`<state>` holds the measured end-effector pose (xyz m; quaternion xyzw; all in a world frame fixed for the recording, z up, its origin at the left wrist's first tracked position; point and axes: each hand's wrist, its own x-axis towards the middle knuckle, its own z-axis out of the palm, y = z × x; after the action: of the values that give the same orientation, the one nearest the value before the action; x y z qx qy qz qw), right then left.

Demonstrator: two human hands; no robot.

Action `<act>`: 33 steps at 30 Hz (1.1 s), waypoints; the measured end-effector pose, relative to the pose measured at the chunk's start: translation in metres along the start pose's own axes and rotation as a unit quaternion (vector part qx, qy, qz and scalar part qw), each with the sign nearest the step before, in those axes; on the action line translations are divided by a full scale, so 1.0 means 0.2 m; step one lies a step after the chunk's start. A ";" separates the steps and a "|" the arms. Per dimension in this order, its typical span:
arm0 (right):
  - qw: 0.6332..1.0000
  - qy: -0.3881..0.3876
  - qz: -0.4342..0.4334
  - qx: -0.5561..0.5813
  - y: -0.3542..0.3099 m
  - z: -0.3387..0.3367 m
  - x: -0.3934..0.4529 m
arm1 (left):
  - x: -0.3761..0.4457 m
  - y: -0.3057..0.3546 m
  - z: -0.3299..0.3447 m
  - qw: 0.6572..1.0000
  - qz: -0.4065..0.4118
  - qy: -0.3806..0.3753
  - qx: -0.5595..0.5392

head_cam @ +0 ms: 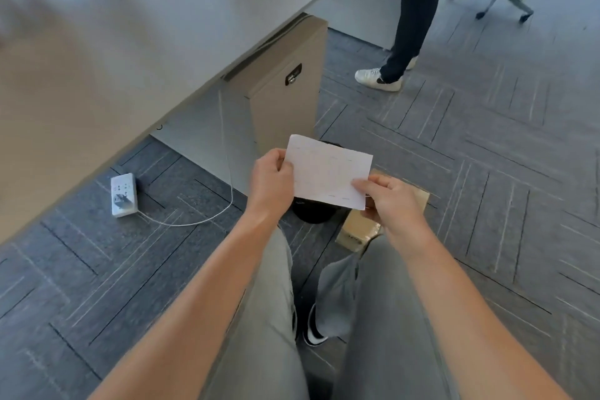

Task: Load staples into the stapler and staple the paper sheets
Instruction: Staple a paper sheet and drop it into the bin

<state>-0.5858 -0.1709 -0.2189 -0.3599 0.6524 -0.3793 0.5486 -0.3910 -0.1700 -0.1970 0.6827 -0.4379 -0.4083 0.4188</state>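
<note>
- The worktop (130, 42) stretches up and left of both hands.
- The cardboard box (357, 230) lies on the floor just under the right hand (389, 201).
- The paper sheets (328, 172) hang between the hands: the left hand (271, 180) pinches their left edge, the right hand pinches their lower right corner.

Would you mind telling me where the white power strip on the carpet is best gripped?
Grip the white power strip across its two long sides near the middle, coming from above. It lies flat, its thin white cable leaves the near end, and the desk overhangs beyond.
</note>
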 end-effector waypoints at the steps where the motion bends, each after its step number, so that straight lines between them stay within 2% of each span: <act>1: 1.000 0.010 0.013 0.010 0.02 0.02 0.04 | 0.03 -0.03 0.01 1.000 0.003 -0.001 0.010; 4: 0.996 0.043 0.057 0.047 0.09 0.07 0.21 | 0.11 -0.12 0.04 0.998 0.011 -0.010 0.056; 8: 0.987 0.078 0.108 0.091 0.22 0.15 0.44 | 0.17 -0.33 0.07 0.978 0.045 -0.014 0.204; 11: 0.979 0.091 0.147 0.112 0.34 0.20 0.62 | 0.16 -0.50 0.08 0.926 0.051 -0.054 0.369; 13: 0.973 0.093 0.174 0.119 0.41 0.23 0.71 | 0.15 -0.57 0.10 0.865 0.032 -0.097 0.492; 15: 0.970 0.103 0.187 0.112 0.46 0.27 0.80 | 0.14 -0.59 0.13 0.817 0.030 -0.119 0.564; 16: 0.969 0.112 0.191 0.113 0.47 0.27 0.83 | 0.13 -0.58 0.13 0.809 0.037 -0.124 0.573; 18: 0.966 0.127 0.196 0.114 0.50 0.29 0.87 | 0.13 -0.56 0.13 0.810 0.035 -0.135 0.570; 21: 0.964 0.103 0.220 0.105 0.64 0.42 1.05 | 0.22 -0.67 0.15 0.808 0.004 -0.126 0.575; 25: 0.968 0.113 0.204 0.092 0.63 0.47 1.12 | 0.17 -0.64 0.15 0.818 0.020 -0.116 0.564; 27: 0.971 0.085 0.216 0.062 0.65 0.49 1.16 | 0.19 -0.65 0.15 0.817 0.015 -0.116 0.565; 29: 0.976 0.054 0.208 0.044 0.67 0.52 1.16 | 0.20 -0.65 0.14 0.812 0.005 -0.124 0.570; 33: 0.973 0.064 0.217 0.033 0.66 0.53 1.10 | 0.20 -0.63 0.14 0.803 0.005 -0.132 0.581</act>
<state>-0.5189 -0.3161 -0.4444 -0.1661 0.7357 -0.2946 0.5868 -0.3728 -0.1796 -0.3311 0.7354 -0.6478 -0.1616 -0.1160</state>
